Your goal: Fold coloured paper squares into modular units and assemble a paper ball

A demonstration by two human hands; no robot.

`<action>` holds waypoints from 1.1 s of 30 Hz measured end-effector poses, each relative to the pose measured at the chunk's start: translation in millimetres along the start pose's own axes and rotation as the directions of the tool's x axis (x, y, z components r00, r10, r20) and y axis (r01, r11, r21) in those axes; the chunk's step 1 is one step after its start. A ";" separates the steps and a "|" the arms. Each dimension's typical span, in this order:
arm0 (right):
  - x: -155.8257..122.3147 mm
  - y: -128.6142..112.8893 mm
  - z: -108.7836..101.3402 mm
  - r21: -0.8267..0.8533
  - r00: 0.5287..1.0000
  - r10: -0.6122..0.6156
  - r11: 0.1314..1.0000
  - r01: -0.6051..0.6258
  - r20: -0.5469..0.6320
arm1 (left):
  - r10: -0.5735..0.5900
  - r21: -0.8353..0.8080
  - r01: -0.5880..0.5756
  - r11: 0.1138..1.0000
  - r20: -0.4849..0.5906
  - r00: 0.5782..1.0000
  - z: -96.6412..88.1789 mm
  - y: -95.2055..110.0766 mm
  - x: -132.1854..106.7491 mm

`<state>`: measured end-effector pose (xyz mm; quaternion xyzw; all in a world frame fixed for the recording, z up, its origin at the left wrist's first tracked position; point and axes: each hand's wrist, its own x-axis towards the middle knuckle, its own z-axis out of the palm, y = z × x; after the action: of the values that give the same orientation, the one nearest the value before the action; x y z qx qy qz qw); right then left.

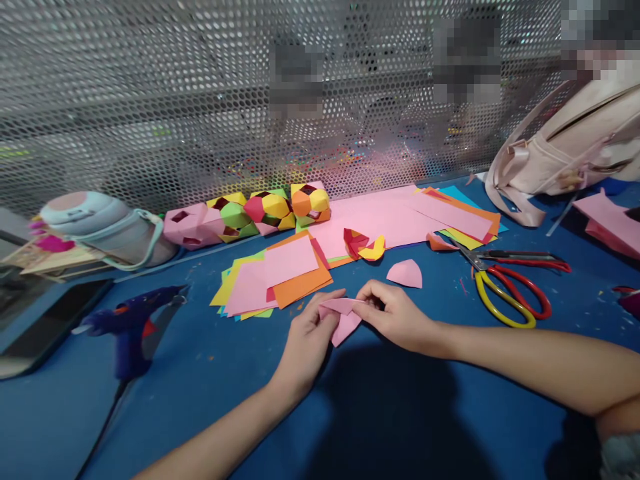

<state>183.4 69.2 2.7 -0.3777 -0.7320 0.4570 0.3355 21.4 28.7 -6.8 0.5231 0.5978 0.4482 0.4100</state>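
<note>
Between both hands is a partly folded piece of pink paper [346, 328], held just above the blue table. My left hand [311, 333] pinches its left side between thumb and fingers. At the right end of the fold, my right hand [390, 312] grips it with thumb and forefinger. Just beyond lies a flat pink paper piece [406, 274] with a rounded edge. Red and yellow folded paper pieces [364, 245] rest behind the hands. Stacked coloured sheets [293, 267] lie to the left of them.
Several folded-paper balls [247, 215] line the mesh panel [200, 100]. A glue gun [131, 327] and phone [55, 327] lie left. Scissors [505, 293] and a cutter knife [530, 259] lie right, near a backpack [565, 147]. More sheets [370, 217] lie at the back.
</note>
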 end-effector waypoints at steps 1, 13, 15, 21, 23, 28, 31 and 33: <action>0.3 1.0 0.4 -0.009 1.000 -0.004 1.000 0.004 -0.010 | 0.004 -0.006 -0.004 1.000 0.010 1.000 0.2 0.6 -0.2; -1.2 1.4 3.4 0.004 1.000 0.027 1.000 -0.027 0.004 | -0.006 -0.064 0.003 0.998 -0.052 0.999 -1.3 0.9 -0.8; -1.1 2.4 4.4 0.029 0.999 0.040 0.999 -0.040 -0.001 | -0.029 -0.085 0.023 0.996 -0.071 0.997 -2.0 -1.6 -0.1; 2.7 2.4 1.7 -0.002 0.992 -0.086 0.996 0.086 -0.097 | 0.011 -0.003 -0.011 1.000 -0.019 1.000 -0.7 3.9 -2.2; 3.4 1.2 0.4 -0.033 0.986 -0.124 0.992 0.121 -0.111 | -0.009 -0.006 0.009 1.000 0.039 0.999 0.2 6.2 -3.4; 1.7 1.2 0.8 0.018 0.998 -0.039 0.999 0.040 -0.043 | -0.054 -0.126 0.059 0.990 0.040 0.998 0.9 4.0 -4.3; 1.5 3.4 1.7 -0.008 1.000 0.007 1.000 -0.007 -0.021 | -0.057 -0.153 0.056 0.987 0.000 0.998 1.2 1.5 -4.0; 2.0 4.9 1.8 -0.019 1.000 0.003 1.000 -0.003 -0.029 | -0.045 -0.123 0.045 0.991 -0.004 0.999 1.5 1.4 -4.0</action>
<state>182.1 71.6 -2.2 -0.3885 -0.7308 0.4452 0.3418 23.7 25.0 -5.8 0.4816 0.5822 0.4767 0.4493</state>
